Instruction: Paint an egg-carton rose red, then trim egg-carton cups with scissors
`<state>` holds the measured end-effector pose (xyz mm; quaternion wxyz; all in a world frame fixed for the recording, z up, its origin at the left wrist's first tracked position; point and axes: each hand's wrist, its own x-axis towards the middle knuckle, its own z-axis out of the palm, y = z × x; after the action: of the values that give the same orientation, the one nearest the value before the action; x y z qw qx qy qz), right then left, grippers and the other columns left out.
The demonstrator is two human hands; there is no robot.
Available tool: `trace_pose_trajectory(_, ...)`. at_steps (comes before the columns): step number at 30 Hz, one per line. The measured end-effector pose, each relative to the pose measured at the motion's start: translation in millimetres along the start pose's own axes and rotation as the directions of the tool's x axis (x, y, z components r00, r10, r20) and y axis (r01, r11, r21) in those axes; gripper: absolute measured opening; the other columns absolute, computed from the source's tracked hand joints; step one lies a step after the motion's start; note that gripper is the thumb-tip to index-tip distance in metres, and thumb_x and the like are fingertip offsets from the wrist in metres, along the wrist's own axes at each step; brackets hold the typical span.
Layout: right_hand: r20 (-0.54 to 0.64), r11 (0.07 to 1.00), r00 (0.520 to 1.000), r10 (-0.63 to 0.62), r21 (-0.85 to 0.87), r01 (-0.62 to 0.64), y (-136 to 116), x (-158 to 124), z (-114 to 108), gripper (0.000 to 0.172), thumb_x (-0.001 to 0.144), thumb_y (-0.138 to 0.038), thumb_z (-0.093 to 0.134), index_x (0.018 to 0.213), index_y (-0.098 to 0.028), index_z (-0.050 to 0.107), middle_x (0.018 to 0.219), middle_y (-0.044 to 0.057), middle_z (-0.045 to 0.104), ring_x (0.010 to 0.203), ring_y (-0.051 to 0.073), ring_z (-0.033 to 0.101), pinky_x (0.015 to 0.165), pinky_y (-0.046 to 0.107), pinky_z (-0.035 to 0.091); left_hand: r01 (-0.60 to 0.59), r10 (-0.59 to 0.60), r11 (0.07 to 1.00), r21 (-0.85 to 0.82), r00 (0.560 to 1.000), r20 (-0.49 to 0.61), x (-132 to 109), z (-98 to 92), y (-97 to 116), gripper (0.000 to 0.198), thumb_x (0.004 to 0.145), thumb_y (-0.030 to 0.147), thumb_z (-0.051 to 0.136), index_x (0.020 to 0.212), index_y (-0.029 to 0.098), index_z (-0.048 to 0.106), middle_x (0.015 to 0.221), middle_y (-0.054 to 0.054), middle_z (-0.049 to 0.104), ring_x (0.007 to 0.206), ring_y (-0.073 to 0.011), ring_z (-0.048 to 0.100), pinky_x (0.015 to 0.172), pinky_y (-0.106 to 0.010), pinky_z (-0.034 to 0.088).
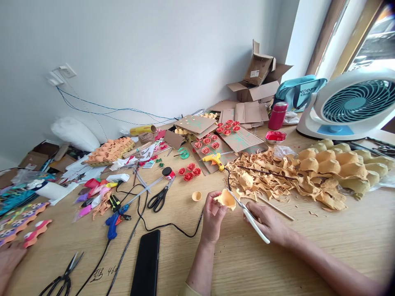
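Note:
Pinched in my left hand [213,218] is a yellow egg-carton cup [227,199] with a ragged rim, its hollow side facing me. My right hand [268,222] grips white-handled scissors [251,218], whose blades reach the cup's right edge. Left of my left hand, a trimmed yellow cup [196,196] stands on the table. A heap of torn carton scraps [268,172] lies just beyond my right hand, with a thin wooden stick [276,208] at its near side.
Egg trays [333,162] and a fan [348,102] stand right. Red paper roses [189,172], a yellow glue gun [214,160] and cardboard lie ahead. A phone [145,263], blue glue gun [115,222], cables and black scissors [159,199] are left. Another person's hand [12,257] rests far left.

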<state>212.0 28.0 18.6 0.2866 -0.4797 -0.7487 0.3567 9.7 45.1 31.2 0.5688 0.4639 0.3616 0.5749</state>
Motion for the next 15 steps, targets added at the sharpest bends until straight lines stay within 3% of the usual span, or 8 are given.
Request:
trace_pose_trajectory(6,0.019,0.998,1.000,0.008,0.061,-0.009,4.6,2.0,6.5,0.037,0.097,-0.049,0.047,0.073,-0.021,0.045,0.069,-0.001,0.050,0.062,0.014,0.044,0.058,0.028,0.037,0.072,-0.082,0.977,-0.198,0.996,-0.043,3.1,0.5,0.9,0.045,0.076,0.043,0.077,0.113,0.022,0.061,0.113,-0.006,0.063,0.098,-0.0173,0.063,0.081,-0.028,0.053)
trace_pose_trajectory(11,0.019,0.994,1.000,0.001,0.113,-0.003,3.7,1.9,3.8,0.032,0.099,-0.047,0.042,0.081,-0.022,0.046,0.076,0.000,0.054,0.069,0.016,0.051,0.061,0.028,0.044,0.079,-0.090,0.983,-0.168,0.995,-0.054,4.3,1.2,1.5,0.046,0.077,0.047,0.075,0.113,0.024,0.058,0.123,-0.007,0.060,0.102,-0.0178,0.061,0.080,-0.027,0.053)
trace_pose_trajectory(15,0.022,0.996,1.000,-0.018,0.082,0.016,-1.3,2.3,-3.6,0.028,0.097,-0.047,0.046,0.083,-0.022,0.047,0.081,0.002,0.058,0.073,0.018,0.054,0.067,0.031,0.046,0.083,-0.094,0.987,-0.139,0.992,-0.080,4.9,0.7,-1.7,0.046,0.076,0.048,0.076,0.108,0.024,0.056,0.112,-0.005,0.061,0.099,-0.0176,0.061,0.079,-0.027,0.053)
